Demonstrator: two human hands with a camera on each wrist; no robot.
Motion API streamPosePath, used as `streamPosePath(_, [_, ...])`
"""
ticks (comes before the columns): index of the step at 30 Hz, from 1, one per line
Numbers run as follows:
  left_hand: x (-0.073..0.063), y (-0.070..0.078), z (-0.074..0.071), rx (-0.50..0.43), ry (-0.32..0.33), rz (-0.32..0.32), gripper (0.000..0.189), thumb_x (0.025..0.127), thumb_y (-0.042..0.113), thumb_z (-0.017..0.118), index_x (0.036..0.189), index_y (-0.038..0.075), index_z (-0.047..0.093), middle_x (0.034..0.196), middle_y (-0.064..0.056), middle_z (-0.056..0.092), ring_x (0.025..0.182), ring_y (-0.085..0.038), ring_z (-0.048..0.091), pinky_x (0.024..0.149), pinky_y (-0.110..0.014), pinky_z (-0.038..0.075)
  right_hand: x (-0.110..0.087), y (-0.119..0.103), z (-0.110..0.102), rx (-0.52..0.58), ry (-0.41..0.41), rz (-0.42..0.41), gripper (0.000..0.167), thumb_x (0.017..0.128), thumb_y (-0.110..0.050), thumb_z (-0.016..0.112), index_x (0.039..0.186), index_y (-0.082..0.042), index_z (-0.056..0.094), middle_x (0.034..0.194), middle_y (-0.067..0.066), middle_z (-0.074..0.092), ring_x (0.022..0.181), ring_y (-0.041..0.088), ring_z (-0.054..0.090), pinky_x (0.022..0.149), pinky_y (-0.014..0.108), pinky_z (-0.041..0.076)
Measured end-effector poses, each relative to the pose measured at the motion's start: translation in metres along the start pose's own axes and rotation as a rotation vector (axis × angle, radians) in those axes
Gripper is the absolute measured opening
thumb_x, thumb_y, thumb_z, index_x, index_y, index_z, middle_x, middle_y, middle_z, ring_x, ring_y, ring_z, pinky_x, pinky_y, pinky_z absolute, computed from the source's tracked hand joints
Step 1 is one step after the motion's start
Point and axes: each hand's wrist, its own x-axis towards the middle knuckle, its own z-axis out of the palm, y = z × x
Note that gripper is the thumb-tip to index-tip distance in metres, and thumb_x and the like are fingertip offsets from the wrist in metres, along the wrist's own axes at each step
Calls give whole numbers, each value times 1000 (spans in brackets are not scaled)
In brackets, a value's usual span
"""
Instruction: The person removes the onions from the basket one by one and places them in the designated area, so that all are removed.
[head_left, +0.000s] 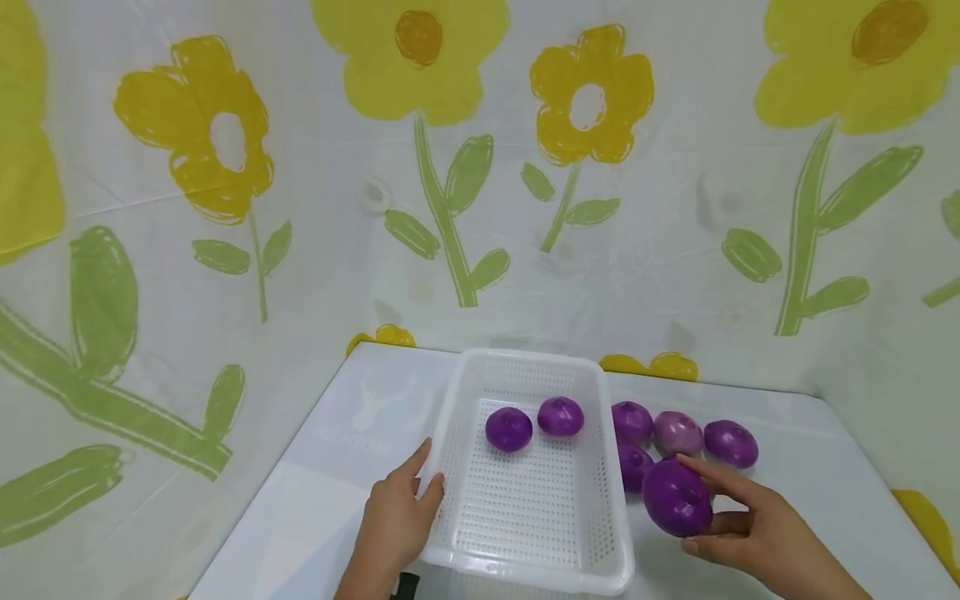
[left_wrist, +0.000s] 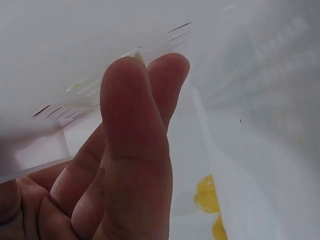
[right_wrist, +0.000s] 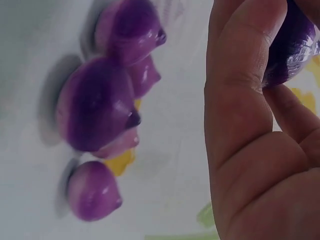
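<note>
A white perforated plastic basket stands in the middle of the table, with two purple onions, one at left and one at right, lying toward its far end. My left hand grips the basket's left rim between thumb and fingers; the left wrist view shows the thumb up close against the white wall. Just right of the basket, my right hand holds a glossy purple onion between thumb and fingers. In the right wrist view this onion is partly hidden behind the fingers.
Several more purple onions sit on the white table right of the basket, among them a paler one and a dark one at far right. A cloth with yellow flowers hangs behind and beside the table.
</note>
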Motion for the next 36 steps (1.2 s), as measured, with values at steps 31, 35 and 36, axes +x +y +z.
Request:
streamPosePath(31, [-1,-3,1,-21,1,-12,58,103,31,69,157,14,53,125,-28,71,105,-30,74,77,-48,61,-7,66,-26,-32,400,375,128,78,-64,87,171,-19,13,156,38,36,126,50,61,83,47,62])
streamPosePath(35, [0,-2,2,-41,-8,-16,59,103,30,69,157,13,52,119,-26,73,96,-24,75,70,-43,61,-3,78,-29,-81,429,392,132,74,-67,89,170,-12,16,153,41,39,120,50,65,81,48,62])
streamPosePath(36, [1,-2,2,-45,-11,-16,60,103,30,69,158,13,52,117,-26,74,93,-23,75,68,-42,61,-2,81,-30,-97,431,389,133,74,-67,89,170,-10,17,153,41,40,118,49,66,81,48,61])
